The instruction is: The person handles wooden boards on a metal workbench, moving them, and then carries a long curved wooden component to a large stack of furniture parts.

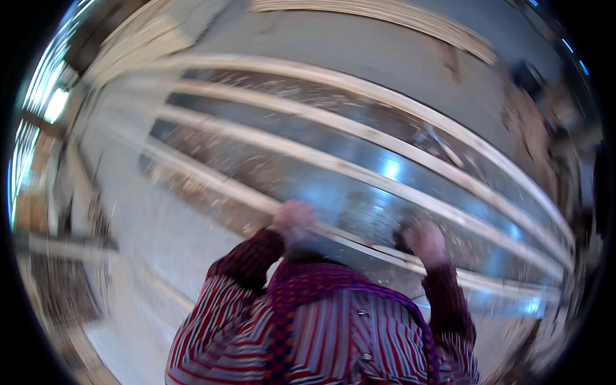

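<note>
Motion blurs the whole view. My left hand (294, 219) is closed in a fist above the nearest long wooden batten (212, 179); what it grips, if anything, is hidden. Just below that hand lies a dark grey flat shape (333, 251), too smeared to name. To the right, my right hand (426, 244) curls round a small dark object (402, 236), whose kind I cannot make out. A thin pale strip runs along the nearest batten between both hands. Further battens (308, 153) lie roughly parallel beyond, slanting from far left to near right.
Wood shavings (250, 157) litter the shiny grey surface between the battens. A tool with a pale handle (449, 153) lies between the far battens. Stacked boards (385, 11) lie at the back, and more boards (141, 38) at the far left.
</note>
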Motion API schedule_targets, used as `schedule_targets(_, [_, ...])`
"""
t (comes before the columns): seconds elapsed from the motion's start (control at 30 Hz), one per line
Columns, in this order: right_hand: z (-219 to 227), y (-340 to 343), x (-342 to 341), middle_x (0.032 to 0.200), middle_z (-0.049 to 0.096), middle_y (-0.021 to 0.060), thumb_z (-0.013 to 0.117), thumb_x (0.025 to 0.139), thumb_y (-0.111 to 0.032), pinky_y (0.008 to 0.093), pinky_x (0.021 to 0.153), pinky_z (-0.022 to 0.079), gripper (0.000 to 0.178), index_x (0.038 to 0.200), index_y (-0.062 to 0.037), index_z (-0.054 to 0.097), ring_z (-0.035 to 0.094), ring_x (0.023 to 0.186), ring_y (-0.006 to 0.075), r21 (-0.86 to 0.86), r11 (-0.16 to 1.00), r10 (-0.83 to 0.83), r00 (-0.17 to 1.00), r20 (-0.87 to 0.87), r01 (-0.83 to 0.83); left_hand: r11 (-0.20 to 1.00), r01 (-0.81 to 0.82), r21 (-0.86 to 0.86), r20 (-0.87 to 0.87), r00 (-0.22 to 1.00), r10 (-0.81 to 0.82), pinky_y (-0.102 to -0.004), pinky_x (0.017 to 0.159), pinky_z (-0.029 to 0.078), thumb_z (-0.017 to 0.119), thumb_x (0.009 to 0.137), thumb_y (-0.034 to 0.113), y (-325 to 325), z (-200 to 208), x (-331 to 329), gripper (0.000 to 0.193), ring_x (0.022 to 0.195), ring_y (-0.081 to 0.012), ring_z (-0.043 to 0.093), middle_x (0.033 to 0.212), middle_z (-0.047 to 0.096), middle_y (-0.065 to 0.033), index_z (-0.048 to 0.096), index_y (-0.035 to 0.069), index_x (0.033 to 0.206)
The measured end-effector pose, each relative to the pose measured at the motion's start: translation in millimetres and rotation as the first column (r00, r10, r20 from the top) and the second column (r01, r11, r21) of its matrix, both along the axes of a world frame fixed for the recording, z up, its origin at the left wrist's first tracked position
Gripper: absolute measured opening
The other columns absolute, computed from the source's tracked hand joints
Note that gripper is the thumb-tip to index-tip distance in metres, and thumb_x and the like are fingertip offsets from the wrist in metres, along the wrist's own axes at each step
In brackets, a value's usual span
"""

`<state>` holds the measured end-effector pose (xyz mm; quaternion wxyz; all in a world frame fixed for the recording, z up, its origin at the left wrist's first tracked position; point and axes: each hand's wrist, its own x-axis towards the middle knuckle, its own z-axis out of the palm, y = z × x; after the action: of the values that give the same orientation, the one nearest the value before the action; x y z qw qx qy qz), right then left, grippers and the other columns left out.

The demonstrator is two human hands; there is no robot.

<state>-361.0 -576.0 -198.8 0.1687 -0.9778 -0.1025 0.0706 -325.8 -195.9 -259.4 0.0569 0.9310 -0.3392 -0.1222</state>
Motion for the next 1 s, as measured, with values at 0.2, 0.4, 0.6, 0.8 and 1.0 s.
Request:
schedule_targets(0.2, [-37, 49, 97, 0.099, 0.066, 0.0162, 0.067, 0.068, -0.02, 0.0454, 0.074, 0.054, 0.034, 0.099, -0.0062, 0.067, 0.066, 0.085, 0.0364, -0.013, 1.0, -0.017, 1.0, -0.023, 0.016, 0.985, -0.15, 0.084, 0.115, 0.984, 0.14, -0.0423, 0.078, 0.046, 0.075, 0.06, 0.063, 4, -9, -44, 0.058, 0.093, -0.0275, 0.059, 0.094, 0.061, -0.007, 0.066, 0.015, 0.092])
schedule_targets(0.4, [-11, 108, 103, 0.085, 0.068, 0.0179, 0.066, 0.068, -0.018, 0.0454, 0.071, 0.054, 0.021, 0.086, -0.0074, 0.07, 0.066, 0.085, 0.036, 0.057, 0.947, 0.322, 0.927, -0.194, -0.317, 0.941, -0.281, 0.188, 0.078, 0.959, 0.271, -0.0418, 0.08, 0.046, 0.073, 0.063, 0.062, 28, 18, -111, 0.059, 0.095, -0.0284, 0.059, 0.098, 0.063, -0.0081, 0.067, 0.013, 0.095])
schedule_targets(0.6, [14, 65, 38, 0.099, 0.067, 0.0174, 0.067, 0.075, -0.043, 0.0455, 0.082, 0.05, 0.046, 0.105, -0.008, 0.069, 0.065, 0.095, 0.0328, 0.02, 0.951, 0.302, 0.915, -0.268, -0.308, 0.941, -0.191, 0.279, -0.17, 0.955, 0.244, -0.0388, 0.081, 0.047, 0.066, 0.079, 0.05, -17, 51, -86, 0.04, 0.096, -0.0247, 0.059, 0.096, 0.06, -0.0051, 0.064, 0.014, 0.095])
schedule_targets(0.8, [13, 46, 26, 0.098, 0.064, 0.0192, 0.066, 0.076, -0.052, 0.0444, 0.083, 0.049, 0.051, 0.093, -0.0042, 0.067, 0.062, 0.098, 0.0367, -0.26, 0.929, 0.148, 0.907, -0.394, -0.264, 0.974, -0.147, 0.17, -0.135, 0.976, 0.171, -0.0373, 0.083, 0.048, 0.067, 0.078, 0.051, -39, 53, -78, 0.04, 0.1, -0.0227, 0.059, 0.101, 0.061, -0.0031, 0.064, 0.017, 0.097])
schedule_targets(1.0, [9, -36, -2, 0.093, 0.063, 0.0195, 0.07, 0.075, -0.046, 0.0456, 0.079, 0.049, 0.045, 0.087, -0.0036, 0.065, 0.061, 0.092, 0.038, -0.275, 0.926, 0.171, 0.935, -0.31, -0.26, 0.97, -0.152, 0.19, -0.152, 0.971, 0.182, -0.0379, 0.083, 0.049, 0.064, 0.08, 0.056, -66, 51, -76, 0.048, 0.104, -0.0227, 0.06, 0.106, 0.062, -0.005, 0.064, 0.015, 0.106])
